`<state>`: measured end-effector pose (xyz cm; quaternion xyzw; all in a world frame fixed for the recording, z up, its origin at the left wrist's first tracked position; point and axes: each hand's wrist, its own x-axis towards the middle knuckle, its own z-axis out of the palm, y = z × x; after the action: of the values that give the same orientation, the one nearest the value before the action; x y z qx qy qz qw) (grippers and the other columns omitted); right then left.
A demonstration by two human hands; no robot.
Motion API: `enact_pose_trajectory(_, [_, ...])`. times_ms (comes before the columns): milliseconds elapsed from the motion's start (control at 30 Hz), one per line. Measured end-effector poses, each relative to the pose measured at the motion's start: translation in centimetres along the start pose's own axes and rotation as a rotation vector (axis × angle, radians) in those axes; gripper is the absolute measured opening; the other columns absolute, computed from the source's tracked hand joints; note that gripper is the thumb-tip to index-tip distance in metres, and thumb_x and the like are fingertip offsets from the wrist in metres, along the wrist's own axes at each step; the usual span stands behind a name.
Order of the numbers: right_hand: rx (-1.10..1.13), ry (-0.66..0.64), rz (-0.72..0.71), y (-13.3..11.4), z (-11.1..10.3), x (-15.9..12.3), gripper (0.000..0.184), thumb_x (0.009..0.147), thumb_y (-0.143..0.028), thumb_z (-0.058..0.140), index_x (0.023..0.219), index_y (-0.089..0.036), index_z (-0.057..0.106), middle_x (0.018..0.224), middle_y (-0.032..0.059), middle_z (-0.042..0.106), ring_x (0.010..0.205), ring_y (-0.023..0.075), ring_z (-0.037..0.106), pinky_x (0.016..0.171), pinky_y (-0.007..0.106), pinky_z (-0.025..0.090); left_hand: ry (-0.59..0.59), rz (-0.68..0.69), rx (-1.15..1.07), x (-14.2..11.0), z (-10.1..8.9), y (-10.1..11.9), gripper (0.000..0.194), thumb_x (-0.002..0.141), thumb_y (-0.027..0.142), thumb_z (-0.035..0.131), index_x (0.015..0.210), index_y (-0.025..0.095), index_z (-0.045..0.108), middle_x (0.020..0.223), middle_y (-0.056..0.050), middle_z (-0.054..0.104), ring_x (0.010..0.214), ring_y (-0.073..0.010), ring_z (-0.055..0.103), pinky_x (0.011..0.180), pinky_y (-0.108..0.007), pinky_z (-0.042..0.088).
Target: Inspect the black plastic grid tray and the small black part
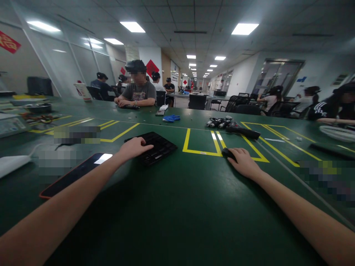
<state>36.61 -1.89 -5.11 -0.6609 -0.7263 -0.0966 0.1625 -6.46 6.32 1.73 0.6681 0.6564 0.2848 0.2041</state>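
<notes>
My left hand (132, 148) grips the left edge of a flat black tray (159, 147) with rectangular compartments. Its thumb rests on the top face, while the fingers under or behind the rim are mostly hidden. My right hand (244, 162) is closed around a small dark object (228, 153) at the table, beside a yellow tape line; the kind of object cannot be made out. A phone or tablet with an orange edge (74, 177) lies left of the tray, partly behind my left forearm.
The green table (166, 214) carries yellow tape outlines (202, 152). Farther back are a blue glove (171, 118), a bundle of dark cylindrical parts (220, 122) and a black strip (244, 132). Across the table sits a person in a grey shirt (141, 92); a white bottle (82, 91) stands left.
</notes>
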Motion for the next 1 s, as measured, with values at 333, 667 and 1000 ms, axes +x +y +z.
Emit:
enact_pose_trajectory(333, [0.155, -0.007, 0.135, 0.6, 0.6, 0.9, 0.047, 0.077, -0.030, 0.051, 0.119, -0.008, 0.051, 0.117, 0.0156, 0.057, 0.114, 0.0317, 0.044, 0.101, 0.046, 0.031, -0.259, 0.148, 0.731, 0.6, -0.2, 0.0, 0.067, 0.072, 0.063, 0.046, 0.101, 0.005, 0.062, 0.104, -0.022, 0.064, 0.093, -0.0320, 0.061, 0.071, -0.033, 0.044])
enact_pose_trajectory(667, [0.861, -0.051, 0.059, -10.7, -0.2, -0.7, 0.044, 0.071, -0.025, 0.061, 0.115, -0.017, 0.054, 0.115, 0.0089, 0.057, 0.109, 0.0237, 0.050, 0.098, 0.044, 0.038, -0.196, 0.307, 0.155, -4.8, 4.8, 3.0, 0.061, 0.067, 0.054, 0.059, 0.112, 0.013, 0.051, 0.095, -0.009, 0.059, 0.084, -0.0224, 0.056, 0.067, -0.030, 0.042])
enact_pose_trajectory(1000, [1.054, -0.053, -0.229, -13.3, 0.1, -2.4, 0.034, 0.077, -0.029, 0.057, 0.111, -0.021, 0.058, 0.122, 0.0080, 0.055, 0.119, 0.0264, 0.045, 0.102, 0.048, 0.035, -0.305, 0.485, -0.243, -9.6, 8.0, 5.1, 0.050, 0.073, 0.049, 0.055, 0.106, 0.015, 0.041, 0.069, 0.005, 0.035, 0.062, -0.0124, 0.037, 0.056, -0.026, 0.032])
